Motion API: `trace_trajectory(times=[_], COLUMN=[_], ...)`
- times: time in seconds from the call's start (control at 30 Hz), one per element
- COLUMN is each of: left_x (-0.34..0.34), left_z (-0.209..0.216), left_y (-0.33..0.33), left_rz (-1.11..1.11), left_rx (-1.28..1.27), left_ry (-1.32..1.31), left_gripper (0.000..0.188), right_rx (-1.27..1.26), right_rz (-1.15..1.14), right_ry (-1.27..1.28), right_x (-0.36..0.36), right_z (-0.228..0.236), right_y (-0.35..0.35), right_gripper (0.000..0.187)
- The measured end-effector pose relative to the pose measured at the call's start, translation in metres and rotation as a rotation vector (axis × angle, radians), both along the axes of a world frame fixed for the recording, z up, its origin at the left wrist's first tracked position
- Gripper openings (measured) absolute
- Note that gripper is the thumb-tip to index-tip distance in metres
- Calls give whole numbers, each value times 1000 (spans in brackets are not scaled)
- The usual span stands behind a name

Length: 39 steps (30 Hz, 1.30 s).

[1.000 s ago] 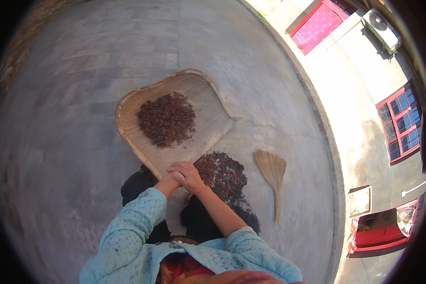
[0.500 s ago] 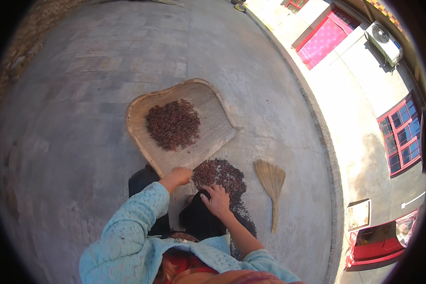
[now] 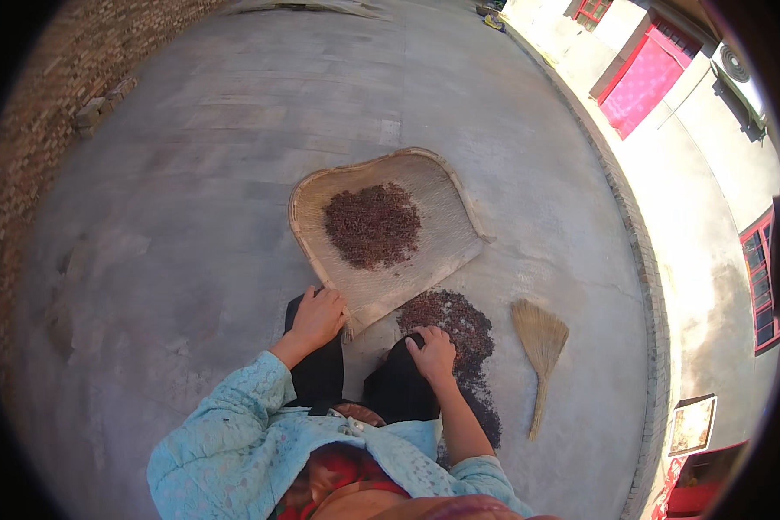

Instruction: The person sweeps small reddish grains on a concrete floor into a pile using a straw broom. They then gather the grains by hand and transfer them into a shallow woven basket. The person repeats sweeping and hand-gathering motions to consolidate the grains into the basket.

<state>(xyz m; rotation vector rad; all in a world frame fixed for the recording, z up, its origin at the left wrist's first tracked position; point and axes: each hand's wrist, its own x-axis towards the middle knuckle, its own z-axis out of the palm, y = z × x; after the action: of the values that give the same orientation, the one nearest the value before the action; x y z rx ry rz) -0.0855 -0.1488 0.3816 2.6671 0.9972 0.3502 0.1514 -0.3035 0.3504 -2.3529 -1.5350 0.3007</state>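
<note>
A woven winnowing basket (image 3: 446, 234) lies on the ground ahead of me, with a heap of small dark reddish-brown dried pods or husks (image 3: 373, 225) in it. My left hand (image 3: 319, 316) rests on my left knee, right by the basket's near left corner; its fingers are bent a little and apart, and I see nothing held in them. On my right knee lies my right hand (image 3: 435, 354), thumb apart from the fingers and nothing in it. Beside that knee, a dark pile of similar bits (image 3: 470, 334) spreads over the concrete toward me.
To the right of the pile lies a straw hand broom (image 3: 542, 342). A low kerb (image 3: 641, 251) and a pale building with a pink door curtain (image 3: 646, 82) stand farther right. At the far left is a brick surface (image 3: 39, 139). Grey concrete (image 3: 182, 225) stretches around the basket.
My left hand has gone from a closed shape at the basket's near corner to lying over the left knee, fingers apart. My right hand stays on the right knee. The whole view has shifted.
</note>
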Motion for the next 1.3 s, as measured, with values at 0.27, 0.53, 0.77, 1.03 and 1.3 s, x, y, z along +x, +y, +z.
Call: trace_trajectory(times=[0.27,0.53,0.77,1.03,1.3], left_x=[-4,9,10,14,18], left_z=[-2,-11,-16,-2,-2], left_y=[-5,-3,-2,-9,-8], left_rz=[120,78,32,26,47], left_rx=[17,42,77,87,73], left_ry=[-48,-77,-50,-33,-19], left_gripper=[27,26,25,24,25], right_rx=[47,-38,-2,6,59], right_rz=[-7,-18,-40,-42,-36], right_ry=[-19,5,27,35,23], right_x=[1,5,5,3,5], right_z=[-5,1,-5,-3,-6], right_y=[-1,-2,-7,-5,-5], right_gripper=[37,40,40,38,40])
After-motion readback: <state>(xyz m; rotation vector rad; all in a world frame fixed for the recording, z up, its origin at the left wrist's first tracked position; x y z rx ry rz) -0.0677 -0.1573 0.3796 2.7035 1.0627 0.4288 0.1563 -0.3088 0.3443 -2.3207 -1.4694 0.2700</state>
